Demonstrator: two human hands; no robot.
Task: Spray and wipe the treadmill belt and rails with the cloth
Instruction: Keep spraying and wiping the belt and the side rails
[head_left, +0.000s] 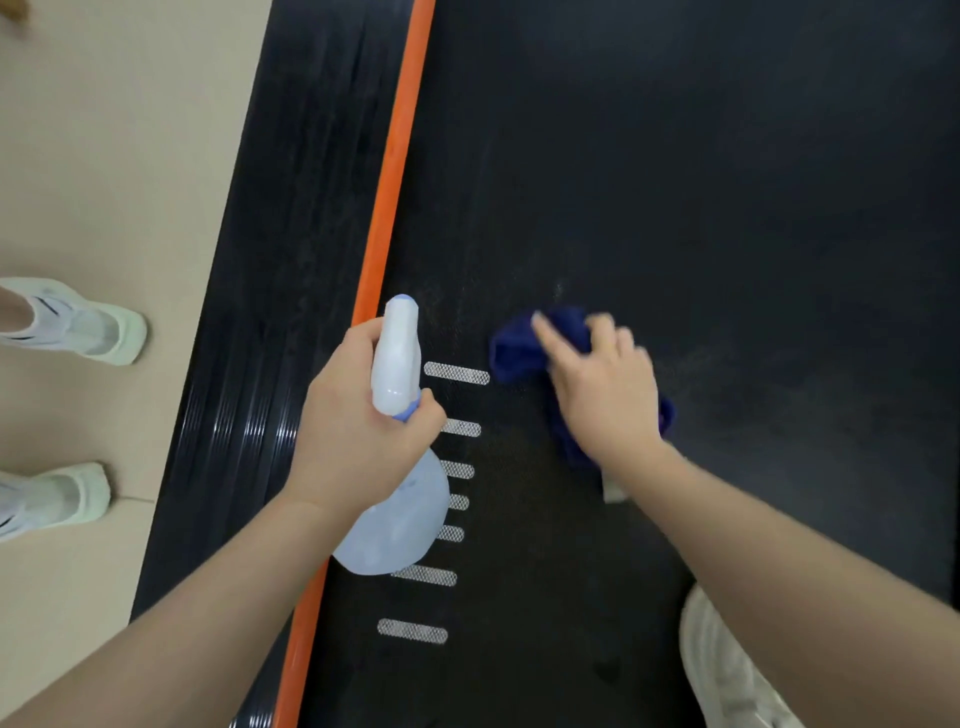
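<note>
My left hand grips the neck of a pale blue spray bottle, its white nozzle pointing forward over the belt's left edge. My right hand presses a dark blue cloth onto the black treadmill belt; the fingers are blurred and lie on top of the cloth. A fine mist of droplets shows on the belt around the cloth. An orange stripe runs between the belt and the ribbed black left rail. Part of the cloth is hidden under my hand.
White dashed marks line the belt's left side. My own white shoe stands on the belt at the bottom right. Another person's feet in pale shoes stand on the beige floor left of the rail.
</note>
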